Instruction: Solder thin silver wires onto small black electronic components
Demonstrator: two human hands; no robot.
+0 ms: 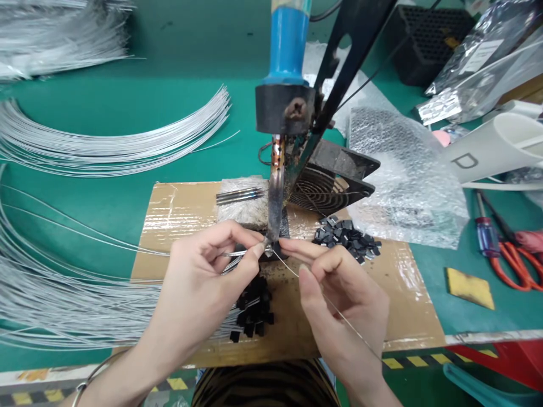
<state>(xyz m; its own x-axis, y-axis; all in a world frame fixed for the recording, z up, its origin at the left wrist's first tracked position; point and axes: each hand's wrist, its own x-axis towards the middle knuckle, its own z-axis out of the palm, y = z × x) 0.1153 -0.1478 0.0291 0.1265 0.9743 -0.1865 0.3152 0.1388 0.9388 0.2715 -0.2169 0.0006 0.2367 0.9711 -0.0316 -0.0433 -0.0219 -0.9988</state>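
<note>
Left of the soldering iron (pixel 278 152): left fingers (pixel 231 230) pinching cable (pixel 235 254)
Right of it: right fingers (pixel 303 249) grasping thin wire (pixel 286 266)

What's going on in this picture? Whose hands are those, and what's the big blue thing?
Someone wears a camera on their head, looking down at their own hands. The blue-handled tool on a black arm looks like a soldering iron; its tip points down between the hands. The left hand pinches a grey wire near the tip, and the right hand holds a thin silvery wire. Underneath is cardboard on a green table, with more grey wires to the left and little black pieces to the right.
</note>
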